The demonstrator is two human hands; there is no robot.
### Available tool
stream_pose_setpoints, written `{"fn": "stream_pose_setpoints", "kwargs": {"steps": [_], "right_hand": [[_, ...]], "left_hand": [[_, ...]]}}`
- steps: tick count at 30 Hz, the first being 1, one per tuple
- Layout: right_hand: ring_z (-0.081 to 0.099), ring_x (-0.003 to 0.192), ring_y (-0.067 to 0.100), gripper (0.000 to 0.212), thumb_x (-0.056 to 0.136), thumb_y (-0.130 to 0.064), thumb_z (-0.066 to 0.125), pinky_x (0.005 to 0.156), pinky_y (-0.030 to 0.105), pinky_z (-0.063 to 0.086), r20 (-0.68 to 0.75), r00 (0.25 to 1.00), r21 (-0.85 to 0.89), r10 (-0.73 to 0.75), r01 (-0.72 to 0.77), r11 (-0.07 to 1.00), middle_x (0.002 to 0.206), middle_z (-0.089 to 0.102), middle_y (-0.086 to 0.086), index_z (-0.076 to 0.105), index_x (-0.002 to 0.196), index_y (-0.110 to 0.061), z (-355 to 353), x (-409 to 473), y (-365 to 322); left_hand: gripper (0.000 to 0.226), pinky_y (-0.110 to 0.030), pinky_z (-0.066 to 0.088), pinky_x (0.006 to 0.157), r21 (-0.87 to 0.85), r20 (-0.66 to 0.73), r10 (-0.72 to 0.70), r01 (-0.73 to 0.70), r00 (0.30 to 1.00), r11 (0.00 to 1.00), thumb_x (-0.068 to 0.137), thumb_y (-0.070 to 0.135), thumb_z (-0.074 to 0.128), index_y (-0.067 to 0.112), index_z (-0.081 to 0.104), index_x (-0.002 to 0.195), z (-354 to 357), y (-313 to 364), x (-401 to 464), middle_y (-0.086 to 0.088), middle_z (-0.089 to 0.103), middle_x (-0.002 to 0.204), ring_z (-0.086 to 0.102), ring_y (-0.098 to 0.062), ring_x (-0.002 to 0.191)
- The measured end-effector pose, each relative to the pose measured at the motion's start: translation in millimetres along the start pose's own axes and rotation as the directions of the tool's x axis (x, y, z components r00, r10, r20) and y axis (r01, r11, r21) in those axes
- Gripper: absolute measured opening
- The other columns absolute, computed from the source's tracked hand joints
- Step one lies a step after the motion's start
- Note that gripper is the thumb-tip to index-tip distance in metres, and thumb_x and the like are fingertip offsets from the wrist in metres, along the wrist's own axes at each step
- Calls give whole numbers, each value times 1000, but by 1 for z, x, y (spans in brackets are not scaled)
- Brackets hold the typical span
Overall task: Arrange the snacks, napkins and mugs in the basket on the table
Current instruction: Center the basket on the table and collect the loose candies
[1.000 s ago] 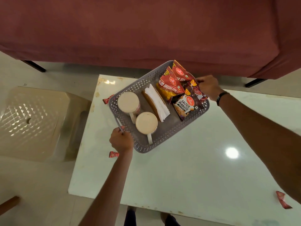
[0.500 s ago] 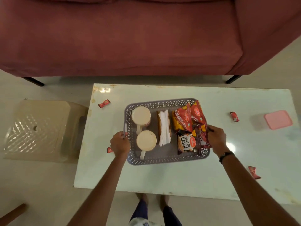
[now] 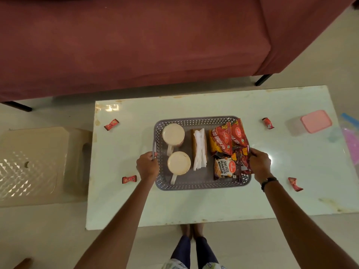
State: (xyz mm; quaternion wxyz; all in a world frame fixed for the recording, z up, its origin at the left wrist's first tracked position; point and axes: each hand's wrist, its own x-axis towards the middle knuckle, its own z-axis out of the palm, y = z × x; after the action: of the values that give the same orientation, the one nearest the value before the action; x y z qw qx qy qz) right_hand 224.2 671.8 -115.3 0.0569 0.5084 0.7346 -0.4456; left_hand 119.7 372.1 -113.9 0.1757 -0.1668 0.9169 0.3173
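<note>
A grey perforated basket sits square on the white table, near its middle. Inside stand two cream mugs, one at the back left and one in front of it. A stack of white napkins lies in the middle. Several red snack packets and a salted peanuts packet fill the right side. My left hand grips the basket's left handle. My right hand grips the right rim beside the packets.
Several small red candy wrappers lie on the table, at the left, front left, right and front right. A pink-lidded box stands at the far right. A maroon sofa runs behind; a beige plastic stool stands left.
The basket has gone from tilted near the table's left back corner to lying square near the table's middle, both hands still gripping its sides. The view has pulled back.
</note>
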Motion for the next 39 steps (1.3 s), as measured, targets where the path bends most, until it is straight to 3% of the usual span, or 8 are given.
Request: {"fn": "stream_pose_setpoints", "kwargs": {"steps": [8, 14, 19, 27, 33, 39], "right_hand": [[60, 82, 24, 34, 92, -1, 42, 78, 30, 49, -43, 999, -30, -7, 6, 1000, 106, 69, 18, 67, 115, -3, -25, 16, -3], [63, 84, 27, 32, 92, -3, 43, 81, 32, 52, -28, 1000, -19, 2, -3, 1000, 103, 71, 19, 68, 111, -4, -34, 17, 10], [67, 93, 37, 31, 92, -3, 44, 87, 46, 55, 26, 999, -19, -23, 23, 1000, 101, 72, 20, 70, 109, -5, -36, 19, 17], [68, 93, 35, 30, 91, -3, 45, 86, 45, 56, 98, 993, -32, -60, 64, 997, 103, 72, 19, 70, 110, -5, -31, 31, 22], [69, 92, 33, 27, 92, -4, 49, 81, 34, 55, 136, 985, -73, -102, 112, 991, 103, 72, 19, 70, 109, -5, -34, 36, 33], [69, 92, 36, 28, 94, -6, 46, 88, 44, 55, 148, 979, -74, -137, 149, 986, 105, 71, 19, 68, 112, -4, -33, 42, 34]], "left_hand": [[26, -31, 47, 79, -33, 35, 21, -20, 999, 999, 85, 0, 53, 4, 71, 103, 20, 19, -5, -18, 71, 107, 65, -33, 100], [26, -36, 49, 83, -5, 40, -12, 12, 999, 1000, 85, 1, 53, 5, 72, 103, 26, 23, -14, -18, 72, 106, 65, -33, 100], [25, -36, 49, 82, 16, 9, -41, 41, 999, 999, 85, 1, 54, 5, 72, 102, 30, 22, -21, -19, 72, 105, 65, -35, 101], [26, -36, 49, 82, 31, -41, -90, 91, 995, 995, 86, 2, 52, 5, 71, 105, 37, 18, -22, -21, 71, 105, 64, -36, 100], [28, -36, 48, 80, 32, -52, -50, 52, 997, 998, 86, -1, 51, 4, 71, 104, 39, 11, -20, -21, 71, 105, 64, -37, 99], [24, -32, 45, 78, 50, -38, -30, 32, 999, 998, 87, 1, 54, 3, 71, 104, 38, 8, -20, -22, 71, 105, 65, -37, 99]]}}
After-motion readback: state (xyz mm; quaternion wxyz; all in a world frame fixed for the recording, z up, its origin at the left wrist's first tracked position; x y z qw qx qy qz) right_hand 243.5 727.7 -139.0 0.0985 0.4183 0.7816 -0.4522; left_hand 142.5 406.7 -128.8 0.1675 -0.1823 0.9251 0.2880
